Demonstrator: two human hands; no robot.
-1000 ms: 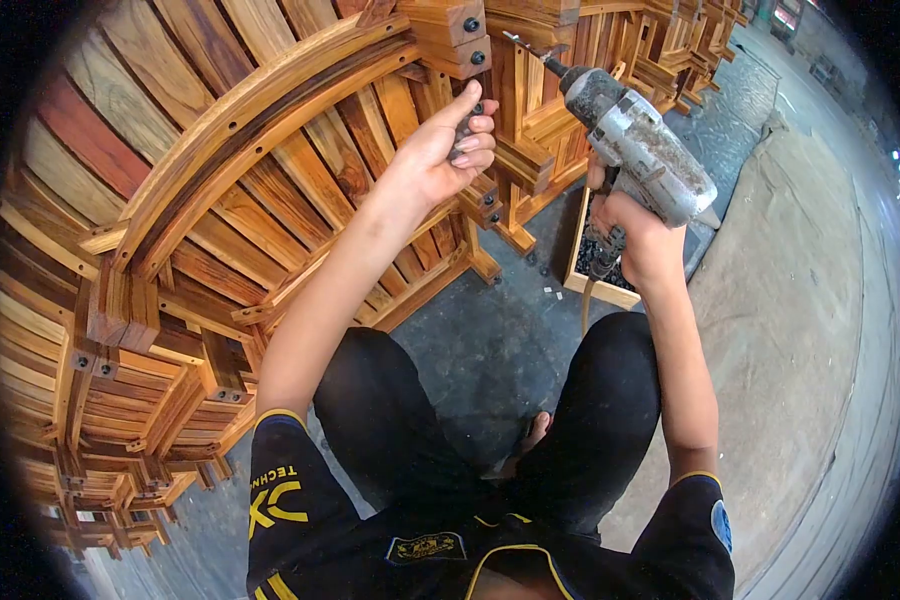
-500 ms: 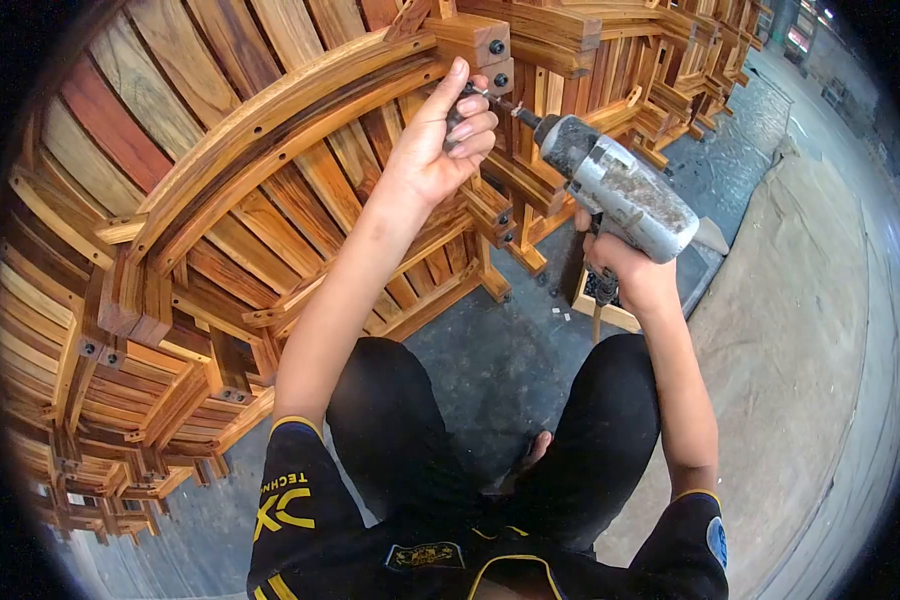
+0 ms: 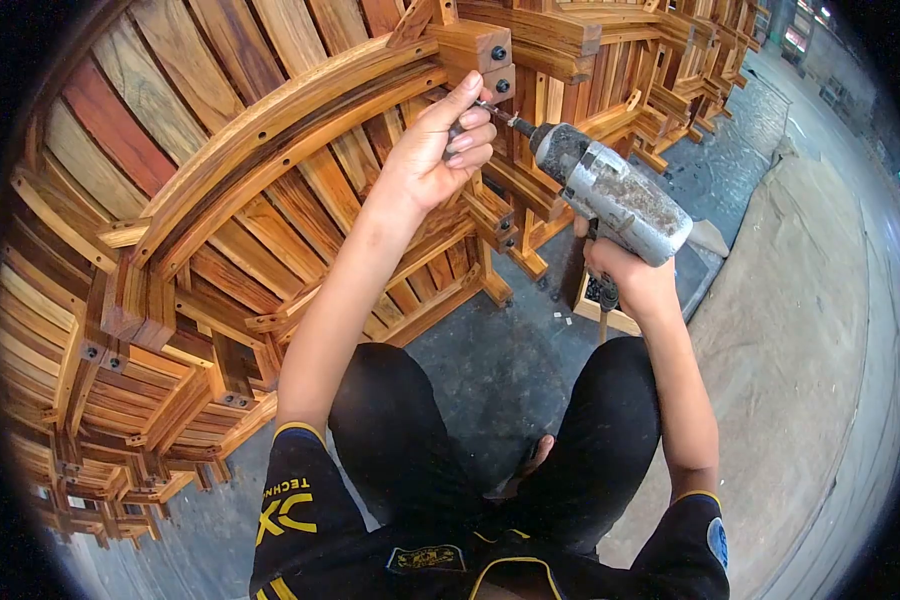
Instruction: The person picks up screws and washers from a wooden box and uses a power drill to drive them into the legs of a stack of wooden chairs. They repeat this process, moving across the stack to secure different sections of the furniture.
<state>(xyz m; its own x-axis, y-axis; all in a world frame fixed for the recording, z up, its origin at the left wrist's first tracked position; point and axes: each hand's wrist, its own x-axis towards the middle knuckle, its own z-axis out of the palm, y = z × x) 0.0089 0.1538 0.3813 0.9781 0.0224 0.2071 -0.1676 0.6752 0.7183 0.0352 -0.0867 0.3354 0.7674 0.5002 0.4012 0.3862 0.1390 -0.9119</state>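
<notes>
My right hand [image 3: 632, 272] is wrapped round the handle of a worn grey impact driver [image 3: 620, 190], held tilted with its nose up and to the left. The driver's thin bit [image 3: 500, 115] reaches to the fingertips of my left hand [image 3: 440, 145]. Those fingers are closed round a small dark piece [image 3: 454, 136], mostly hidden by them; I cannot tell what it is. Just beyond the left fingertips is the end of a wooden bench frame [image 3: 475, 55] with two dark bolt heads in it. Below runs a curved slatted wooden panel [image 3: 260, 130] with small holes along its rails.
More slatted wooden frames [image 3: 660, 75] stand in a row behind and down the left side. A wooden box [image 3: 620, 320] with small dark parts sits on the grey floor [image 3: 470, 370] below the driver. A beige sheet [image 3: 790, 350] covers the floor at right.
My left hand and the driver's bit have shifted slightly, the fingertips a little lower and to the right. Both hands keep their holds.
</notes>
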